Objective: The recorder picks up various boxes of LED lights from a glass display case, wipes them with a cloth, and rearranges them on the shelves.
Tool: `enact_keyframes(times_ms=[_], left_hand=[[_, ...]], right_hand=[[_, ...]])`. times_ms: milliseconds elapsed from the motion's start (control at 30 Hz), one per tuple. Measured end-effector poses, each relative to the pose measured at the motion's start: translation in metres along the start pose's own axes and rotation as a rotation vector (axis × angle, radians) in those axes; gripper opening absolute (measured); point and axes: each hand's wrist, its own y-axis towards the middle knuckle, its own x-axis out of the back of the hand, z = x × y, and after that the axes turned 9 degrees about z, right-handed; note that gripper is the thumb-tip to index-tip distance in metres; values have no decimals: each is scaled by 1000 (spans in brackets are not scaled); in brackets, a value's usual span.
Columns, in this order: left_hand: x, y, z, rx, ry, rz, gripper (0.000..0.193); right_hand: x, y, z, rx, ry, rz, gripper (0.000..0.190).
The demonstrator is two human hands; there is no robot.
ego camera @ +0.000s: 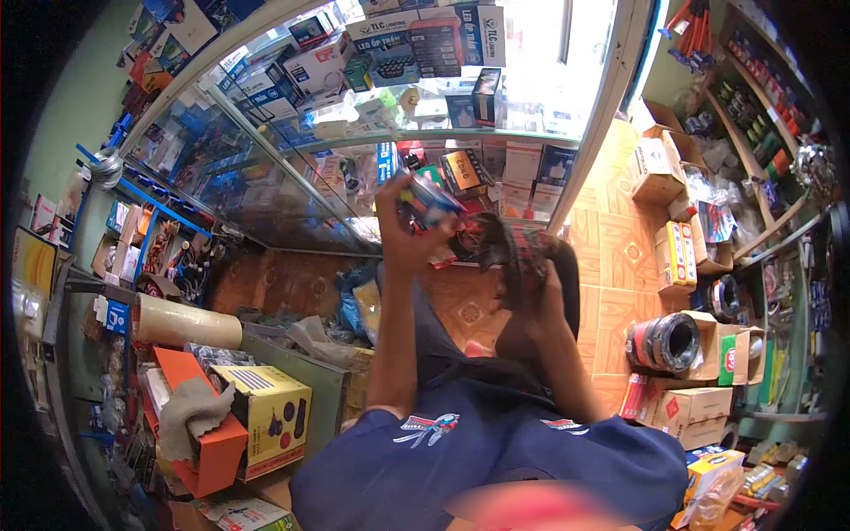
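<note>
My left hand (406,233) is raised before the lower shelf of the glass display cabinet (425,138). It grips a small blue-and-dark packaged item (430,202), blurred by motion. To its right, close to my knee, my right hand (550,292) is closed around a dark, reddish bundle (521,255). Blur hides what that bundle is, and most of my right fingers are out of sight behind it. The two held things nearly meet in the picture; whether they touch I cannot tell. Behind them, an orange-and-black box (463,170) stands among other boxes on the shelf.
Lamp boxes (382,43) fill the cabinet's upper shelf. At left are a large tape roll (189,320), a yellow box (273,415) and an open orange carton (222,448). Black cable coils (664,342) and cardboard cartons (694,411) line the right side of the tiled floor (597,252).
</note>
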Motion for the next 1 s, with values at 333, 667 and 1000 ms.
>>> enact_keyframes(times_ms=[333, 667, 1000], left_hand=[[25, 208, 58, 84, 108, 624, 86], [-27, 248, 128, -57, 163, 601, 75], [-72, 239, 76, 289, 774, 581, 61]], right_hand=[[94, -47, 21, -4, -91, -217, 47], [90, -58, -7, -91, -124, -305, 44], [53, -33, -6, -69, -203, -276, 43]])
